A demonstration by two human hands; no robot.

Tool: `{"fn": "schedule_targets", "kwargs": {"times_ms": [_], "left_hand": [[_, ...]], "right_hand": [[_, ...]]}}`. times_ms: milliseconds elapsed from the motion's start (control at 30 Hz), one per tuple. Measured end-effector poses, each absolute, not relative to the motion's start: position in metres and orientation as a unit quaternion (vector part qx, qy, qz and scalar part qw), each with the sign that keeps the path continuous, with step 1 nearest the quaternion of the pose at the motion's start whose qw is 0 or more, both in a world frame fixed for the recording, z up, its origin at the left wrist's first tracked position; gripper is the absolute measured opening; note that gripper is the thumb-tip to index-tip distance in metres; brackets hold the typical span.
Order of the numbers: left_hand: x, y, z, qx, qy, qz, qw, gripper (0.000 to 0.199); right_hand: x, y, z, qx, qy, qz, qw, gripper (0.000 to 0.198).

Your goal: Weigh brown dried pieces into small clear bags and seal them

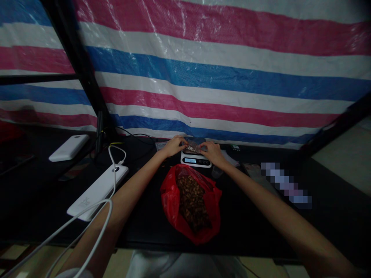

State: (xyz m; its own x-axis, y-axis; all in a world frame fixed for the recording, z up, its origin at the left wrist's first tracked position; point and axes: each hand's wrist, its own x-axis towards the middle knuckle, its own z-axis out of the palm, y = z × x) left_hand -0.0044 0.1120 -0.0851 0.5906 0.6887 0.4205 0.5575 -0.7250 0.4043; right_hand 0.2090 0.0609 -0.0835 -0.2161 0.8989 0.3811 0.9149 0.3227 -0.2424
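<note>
Here, open red bag [170, 195] of brown pieces [193, 197], left hand [174, 146] and right hand [213, 152] pinching clear packet [193, 147] at scale [200, 161].

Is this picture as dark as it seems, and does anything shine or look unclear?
Head view: dim overall, the black table losing detail; glare streaks on the striped sheet; the scale's display glows, digits hard to read; left hand and right hand small and soft; a pixelated patch hides something.
</note>
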Motion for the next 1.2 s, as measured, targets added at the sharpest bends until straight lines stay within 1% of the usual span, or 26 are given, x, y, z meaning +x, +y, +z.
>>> {"fn": "schedule_targets", "kwargs": {"times_ms": [467,700,867,967,1100,1200], "left_hand": [[-0.005,0.111,-0.084,0.887,0.352,0.279,0.109,0.017],[-0.005,0.109,-0.082,0.888,0.357,0.271,0.106,0.019],[-0.006,0.109,-0.080,0.888,0.355,0.272,0.109,0.020],[-0.006,0.110,-0.080,0.888,0.352,0.274,0.109,0.020],[-0.005,0.111,-0.080,0.886,0.351,0.281,0.113,0.020],[-0.005,0.111,-0.081,0.885,0.347,0.288,0.115,0.020]], "right_hand": [[0.211,0.061,-0.079,-0.559,-0.793,-0.008,0.243,0.008],[0.215,0.058,-0.073,-0.535,-0.805,0.002,0.256,0.006],[0.230,0.053,-0.063,-0.538,-0.798,-0.008,0.272,0.010],[0.239,0.042,-0.051,-0.544,-0.786,-0.023,0.292,0.008],[0.238,0.015,-0.035,-0.522,-0.793,0.023,0.313,0.008],[0.226,-0.013,-0.031,-0.500,-0.817,0.058,0.281,0.009]]}}
